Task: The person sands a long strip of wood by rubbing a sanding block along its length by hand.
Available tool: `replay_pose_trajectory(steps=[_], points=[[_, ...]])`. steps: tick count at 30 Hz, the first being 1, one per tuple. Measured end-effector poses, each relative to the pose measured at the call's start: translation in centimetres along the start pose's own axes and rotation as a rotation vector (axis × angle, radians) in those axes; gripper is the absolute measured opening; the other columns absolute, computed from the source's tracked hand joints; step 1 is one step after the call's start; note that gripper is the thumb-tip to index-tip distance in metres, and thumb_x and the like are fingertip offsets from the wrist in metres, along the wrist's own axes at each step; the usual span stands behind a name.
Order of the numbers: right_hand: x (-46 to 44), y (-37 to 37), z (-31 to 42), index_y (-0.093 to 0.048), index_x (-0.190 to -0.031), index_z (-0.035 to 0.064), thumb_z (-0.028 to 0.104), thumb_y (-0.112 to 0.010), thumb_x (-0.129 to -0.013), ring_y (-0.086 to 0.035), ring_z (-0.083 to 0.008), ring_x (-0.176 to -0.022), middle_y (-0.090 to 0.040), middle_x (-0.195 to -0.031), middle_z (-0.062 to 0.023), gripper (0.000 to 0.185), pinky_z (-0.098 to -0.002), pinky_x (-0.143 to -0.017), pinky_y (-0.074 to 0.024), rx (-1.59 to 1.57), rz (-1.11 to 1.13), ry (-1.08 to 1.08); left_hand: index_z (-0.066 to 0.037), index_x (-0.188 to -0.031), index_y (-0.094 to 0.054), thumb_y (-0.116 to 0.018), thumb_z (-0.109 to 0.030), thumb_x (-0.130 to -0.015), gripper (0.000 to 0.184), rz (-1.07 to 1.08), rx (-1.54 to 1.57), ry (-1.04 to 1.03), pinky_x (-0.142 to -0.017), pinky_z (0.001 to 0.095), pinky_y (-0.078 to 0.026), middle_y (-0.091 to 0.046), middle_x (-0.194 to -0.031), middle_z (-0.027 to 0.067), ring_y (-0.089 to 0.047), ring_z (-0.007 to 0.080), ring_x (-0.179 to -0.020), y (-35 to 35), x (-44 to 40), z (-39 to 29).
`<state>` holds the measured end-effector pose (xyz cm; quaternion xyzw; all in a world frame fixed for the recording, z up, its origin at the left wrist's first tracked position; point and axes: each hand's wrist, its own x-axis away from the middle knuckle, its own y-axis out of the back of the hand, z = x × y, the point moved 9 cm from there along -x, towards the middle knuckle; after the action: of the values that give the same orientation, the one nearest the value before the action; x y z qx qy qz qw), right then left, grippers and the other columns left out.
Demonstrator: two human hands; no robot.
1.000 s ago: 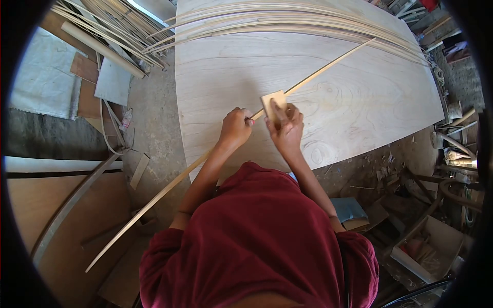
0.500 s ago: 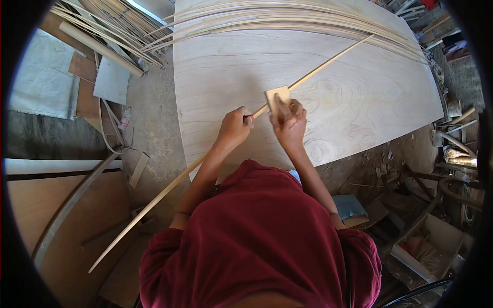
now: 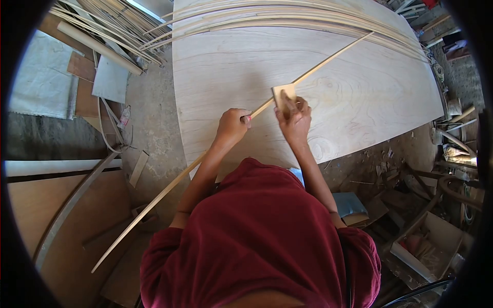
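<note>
A long, thin wooden strip (image 3: 154, 204) runs diagonally from the lower left up to the far right, over a pale plywood sheet (image 3: 221, 66). My left hand (image 3: 231, 126) is closed round the strip near the sheet's front part; a bit of red shows at its fingertips. Just beyond it, my right hand (image 3: 296, 121) grips a flat tan sanding block (image 3: 281, 93), which lies across the strip. The fingers press on top of the block, and its underside is hidden.
Several long thin strips (image 3: 287, 21) lie across the sheet's far edge. More strips (image 3: 113, 25) are bundled at the upper left beside a cardboard tube (image 3: 97, 47). An open box (image 3: 429, 246) stands at the lower right. A curved piece (image 3: 72, 205) leans at the left.
My right hand and the sanding block have shifted slightly right along the strip. My left hand keeps its hold, and the strip has barely moved.
</note>
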<state>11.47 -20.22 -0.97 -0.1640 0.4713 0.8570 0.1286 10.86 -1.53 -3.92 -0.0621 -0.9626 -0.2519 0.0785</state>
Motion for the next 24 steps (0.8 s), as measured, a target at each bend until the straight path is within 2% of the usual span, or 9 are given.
replay_pose_trajectory(steps=[4, 6, 8, 11, 15, 16, 18, 22, 24], points=[[2.0, -0.1, 4.5, -0.060, -0.120, 0.0257, 0.025, -0.072, -0.067, -0.048, -0.0333, -0.099, -0.049, -0.114, -0.0159, 0.054, -0.0463, -0.076, -0.0437, -0.093, 0.126, 0.092, 0.005, -0.099, -0.064, -0.051, 0.000, -0.082, 0.022, -0.058, -0.048, -0.124, -0.054, 0.0262, -0.045, -0.063, -0.065, 0.0112, -0.055, 0.0127, -0.053, 0.3, 0.0, -0.8], [2.3, -0.1, 5.9, -0.059, -0.120, 0.0262, 0.026, -0.071, -0.067, -0.048, -0.0323, -0.099, -0.048, -0.114, -0.0155, 0.054, -0.0467, -0.076, -0.0433, -0.072, 0.174, 0.179, -0.001, -0.089, -0.068, -0.056, -0.005, -0.078, 0.017, -0.033, -0.071, -0.006, -0.065, 0.0352, -0.049, -0.065, -0.076, 0.0175, -0.063, 0.0306, -0.069, 0.7, 0.1, -0.4], [1.6, -0.3, 4.9, -0.059, -0.120, 0.0265, 0.025, -0.071, -0.068, -0.048, -0.0316, -0.099, -0.049, -0.114, -0.0157, 0.053, -0.0464, -0.076, -0.0434, -0.079, 0.187, 0.166, -0.001, -0.089, -0.068, -0.058, -0.006, -0.078, 0.016, -0.040, -0.093, 0.008, -0.064, 0.0356, -0.048, -0.065, -0.075, 0.0177, -0.062, 0.0301, -0.067, 0.8, 0.4, -0.4], [-0.2, -0.4, 0.4, -0.060, -0.119, 0.0259, 0.026, -0.071, -0.070, -0.048, -0.0329, -0.100, -0.050, -0.114, -0.0171, 0.050, -0.0473, -0.076, -0.0435, -0.022, 0.084, -0.058, 0.000, -0.088, -0.068, -0.059, -0.007, -0.078, 0.015, -0.054, -0.068, 0.031, -0.063, 0.0366, -0.047, -0.063, -0.073, 0.0186, -0.061, 0.0301, -0.065, 0.8, 0.8, 0.3], [-0.3, -0.3, 0.5, -0.059, -0.120, 0.0258, 0.027, -0.071, -0.070, -0.047, -0.0348, -0.101, -0.048, -0.116, -0.0190, 0.051, -0.0478, -0.076, -0.0433, 0.039, 0.092, -0.040, 0.000, -0.086, -0.067, -0.059, -0.007, -0.077, 0.014, -0.003, -0.048, 0.069, -0.062, 0.0386, -0.046, -0.062, -0.072, 0.0201, -0.059, 0.0325, -0.065, 0.4, 0.4, 0.6], [0.0, -0.2, 1.0, -0.059, -0.120, 0.0258, 0.027, -0.071, -0.070, -0.047, -0.0348, -0.101, -0.048, -0.116, -0.0190, 0.051, -0.0478, -0.076, -0.0433, 0.041, 0.092, -0.040, 0.000, -0.086, -0.067, -0.059, -0.007, -0.077, 0.014, -0.001, -0.046, 0.068, -0.062, 0.0386, -0.046, -0.062, -0.072, 0.0201, -0.059, 0.0325, -0.065, 0.3, 0.3, 0.8], [1.2, -0.1, 3.8, -0.061, -0.118, 0.0251, 0.026, -0.074, -0.068, -0.050, -0.0336, -0.099, -0.051, -0.112, -0.0176, 0.052, -0.0452, -0.077, -0.0459, 0.037, 0.136, 0.074, 0.003, -0.090, -0.066, -0.061, -0.005, -0.078, 0.015, -0.007, -0.125, -0.036, -0.058, 0.0284, -0.043, -0.060, -0.064, 0.0117, -0.052, 0.0136, -0.057, 0.2, 0.0, 0.1], [2.3, -0.7, 5.2, -0.060, -0.119, 0.0271, 0.027, -0.070, -0.068, -0.047, -0.0328, -0.102, -0.049, -0.115, -0.0159, 0.053, -0.0472, -0.078, -0.0426, -0.054, 0.256, 0.117, 0.004, -0.088, -0.065, -0.061, -0.004, -0.077, 0.014, 0.022, -0.204, -0.003, -0.059, 0.0292, -0.044, -0.061, -0.065, 0.0122, -0.054, 0.0156, -0.058, 0.2, 0.2, -0.1], [1.6, -0.6, 4.3, -0.060, -0.119, 0.0273, 0.027, -0.071, -0.068, -0.047, -0.0326, -0.101, -0.050, -0.114, -0.0147, 0.053, -0.0467, -0.078, -0.0432, -0.059, 0.219, 0.114, 0.002, -0.082, -0.065, -0.061, -0.007, -0.077, 0.011, -0.039, -0.096, -0.036, -0.064, 0.0381, -0.047, -0.063, -0.073, 0.0190, -0.062, 0.0324, -0.068, 0.6, 0.5, -0.2]])
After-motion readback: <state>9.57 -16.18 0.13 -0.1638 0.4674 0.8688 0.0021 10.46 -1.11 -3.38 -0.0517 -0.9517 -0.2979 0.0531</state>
